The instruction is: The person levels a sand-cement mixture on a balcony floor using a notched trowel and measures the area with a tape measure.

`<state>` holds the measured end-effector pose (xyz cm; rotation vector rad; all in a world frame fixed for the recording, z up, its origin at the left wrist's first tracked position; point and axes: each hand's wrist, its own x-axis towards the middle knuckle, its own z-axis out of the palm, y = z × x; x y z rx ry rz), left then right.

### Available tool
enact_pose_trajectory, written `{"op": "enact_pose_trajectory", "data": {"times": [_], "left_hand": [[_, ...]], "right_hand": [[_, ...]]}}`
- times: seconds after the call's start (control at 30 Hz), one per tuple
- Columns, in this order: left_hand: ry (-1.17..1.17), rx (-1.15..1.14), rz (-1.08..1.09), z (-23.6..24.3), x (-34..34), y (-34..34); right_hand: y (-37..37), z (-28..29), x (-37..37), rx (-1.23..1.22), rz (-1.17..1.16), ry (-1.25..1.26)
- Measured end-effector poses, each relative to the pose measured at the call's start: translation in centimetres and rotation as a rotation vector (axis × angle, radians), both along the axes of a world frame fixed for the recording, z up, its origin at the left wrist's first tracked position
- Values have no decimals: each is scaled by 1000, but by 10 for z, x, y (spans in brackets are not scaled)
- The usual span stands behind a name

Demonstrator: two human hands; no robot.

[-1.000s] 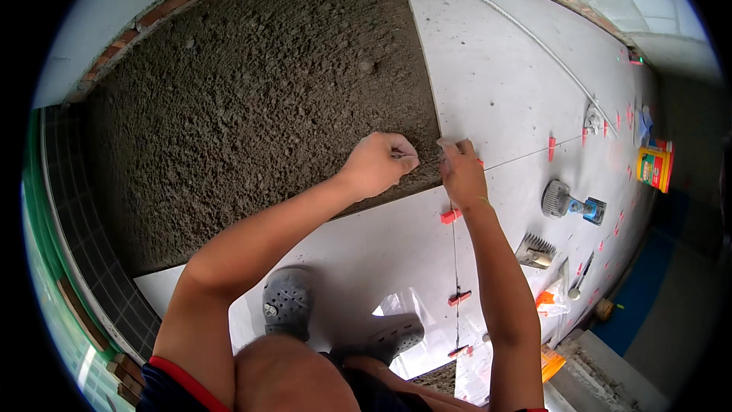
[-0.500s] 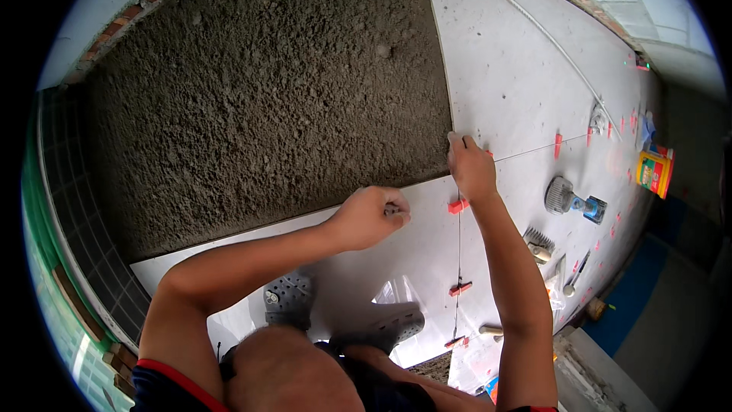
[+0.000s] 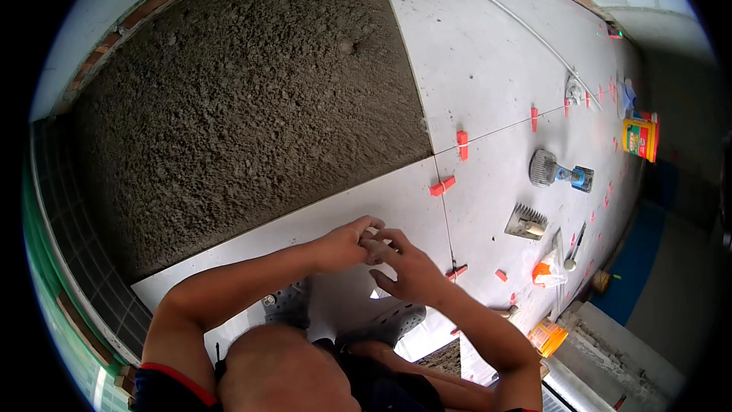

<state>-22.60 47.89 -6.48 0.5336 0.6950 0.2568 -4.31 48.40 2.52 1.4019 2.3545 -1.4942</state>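
Note:
In front of my body my two hands meet above the pale floor tile (image 3: 328,225). My left hand (image 3: 345,246) is closed, its fingers curled around something I cannot make out. My right hand (image 3: 415,268) reaches in from the right, thumb and fingers apart, fingertips touching the left hand's fingers. Beyond the hands lies a bed of rough grey-brown mortar (image 3: 252,91), bordered by tile edges. Nearest to the right hand, red levelling wedges (image 3: 442,186) sit along the tile joints, another wedge (image 3: 463,146) by the tile corner.
On the tiles at right lie a blue cordless tool (image 3: 563,174) with a round grey head, a notched trowel (image 3: 526,223), a mallet (image 3: 576,248) and an orange-white bag (image 3: 547,271). A yellow-red bucket (image 3: 640,137) stands beyond. My grey clogs (image 3: 385,324) rest on the near tile.
My right hand has come away from the tile corner, back and left to my left hand, its fingers opening. The left hand has moved slightly nearer my body. The view has shifted.

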Motion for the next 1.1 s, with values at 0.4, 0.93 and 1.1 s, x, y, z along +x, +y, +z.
{"op": "enact_pose_trajectory", "data": {"times": [0.4, 0.93, 1.1], "left_hand": [[-255, -49, 85, -3, -23, -7], [-54, -386, 566, -6, -5, -24], [60, -189, 327, -26, -1, -44]], "right_hand": [[-17, -17, -4, -117, -463, 73], [-25, -39, -11, -539, -1154, 341], [19, -54, 3, -310, -1156, 302]]}}
